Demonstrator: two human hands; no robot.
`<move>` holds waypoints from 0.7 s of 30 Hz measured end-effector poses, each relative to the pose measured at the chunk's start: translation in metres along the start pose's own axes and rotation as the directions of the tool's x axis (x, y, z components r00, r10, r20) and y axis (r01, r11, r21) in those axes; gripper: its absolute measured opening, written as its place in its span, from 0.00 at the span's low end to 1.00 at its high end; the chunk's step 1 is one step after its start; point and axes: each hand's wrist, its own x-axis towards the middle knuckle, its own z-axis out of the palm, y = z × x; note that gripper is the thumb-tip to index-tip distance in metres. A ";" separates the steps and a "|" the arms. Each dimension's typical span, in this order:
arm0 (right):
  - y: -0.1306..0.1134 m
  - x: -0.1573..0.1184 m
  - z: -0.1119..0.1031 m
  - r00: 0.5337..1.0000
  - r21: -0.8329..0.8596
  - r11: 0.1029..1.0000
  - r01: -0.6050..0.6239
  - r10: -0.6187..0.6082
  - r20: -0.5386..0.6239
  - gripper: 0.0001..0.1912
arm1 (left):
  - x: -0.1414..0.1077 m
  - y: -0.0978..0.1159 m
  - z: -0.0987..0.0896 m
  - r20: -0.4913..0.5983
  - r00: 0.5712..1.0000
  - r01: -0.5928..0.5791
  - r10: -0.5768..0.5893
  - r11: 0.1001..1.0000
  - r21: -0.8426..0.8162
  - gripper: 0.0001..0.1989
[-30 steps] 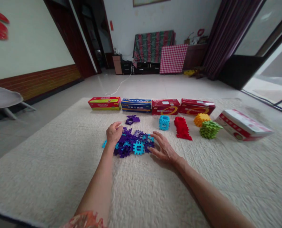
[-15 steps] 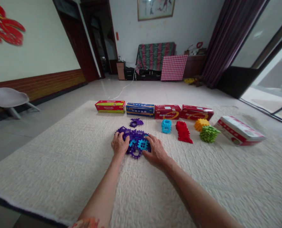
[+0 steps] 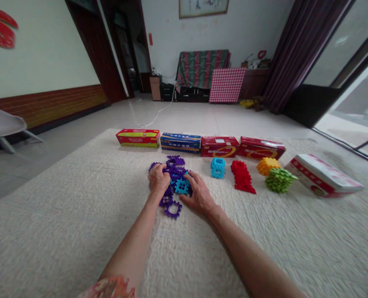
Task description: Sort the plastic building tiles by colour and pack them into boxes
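Note:
A pile of purple interlocking plastic pieces (image 3: pixel 177 170) lies on the mat between my hands, with a light-blue square piece (image 3: pixel 181 186) on its near side. My left hand (image 3: pixel 159 180) curls its fingers over the pile's left end, closed on purple pieces there; the fingertips are partly hidden. My right hand (image 3: pixel 199 192) is open at the right side, thumb and fingers apart, touching the pile's edge beside the light-blue piece. One purple frame-shaped piece (image 3: pixel 173 210) lies flat at the near edge of the pile.
Right of the pile stand a light-blue cube (image 3: pixel 217 168), a red stack (image 3: pixel 242 177), a yellow stack (image 3: pixel 268 166) and a green stack (image 3: pixel 280 180). Behind them is a row with a red-and-yellow box (image 3: pixel 138 138), a blue box (image 3: pixel 180 142) and red boxes (image 3: pixel 220 147). A white-and-red box (image 3: pixel 323 176) lies far right.
The pile is bunched more tightly, touching the purple piece that lay behind it. My left fingers have curled in. The frame-shaped piece has come out toward me. The view has shifted slightly.

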 end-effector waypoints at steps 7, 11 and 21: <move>-0.005 -0.001 -0.004 1.000 0.007 1.000 0.015 -0.015 0.007 0.28 | 0.016 0.021 0.009 0.074 0.995 -0.069 0.072 0.997 -0.038 0.20; -0.006 -0.002 -0.007 0.999 0.013 1.000 -0.025 0.025 0.041 0.28 | 0.012 0.021 0.020 0.119 0.987 -0.103 0.104 0.995 -0.018 0.19; -0.019 -0.003 -0.011 1.000 0.023 0.999 -0.028 0.028 -0.008 0.28 | 0.012 0.021 0.021 0.068 0.993 -0.091 0.094 0.995 -0.047 0.17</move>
